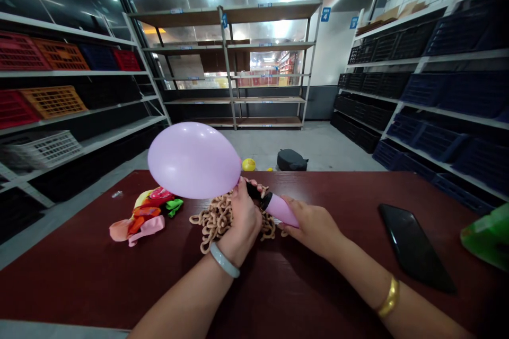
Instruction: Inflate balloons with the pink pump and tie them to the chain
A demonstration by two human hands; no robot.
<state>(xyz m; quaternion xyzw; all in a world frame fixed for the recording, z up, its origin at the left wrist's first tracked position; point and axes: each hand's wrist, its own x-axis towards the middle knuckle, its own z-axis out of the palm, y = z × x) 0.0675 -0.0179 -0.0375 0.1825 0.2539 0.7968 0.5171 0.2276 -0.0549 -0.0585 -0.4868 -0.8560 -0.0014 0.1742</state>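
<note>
Dark-red wooden table (pixel 294 296) in a shelf-lined room | oval lilac rubber balloon (pixel 191 161) over its far edge, long axis sideways, neck pointing right | left hand (pixel 245 214) pinching that neck | black-and-pink plastic pump (pixel 278 208) slanting, black end far-left | right hand (pixel 314 226) gripping its pink end

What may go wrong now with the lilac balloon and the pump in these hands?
The inflated, egg-shaped lilac balloon might slip free and lose air if the left hand pinching its end loosens.
Its surface looks taut, so it could burst.
The slim lilac-and-black pump, gripped by the right hand, may snag the tan looped pile nearby.
</note>
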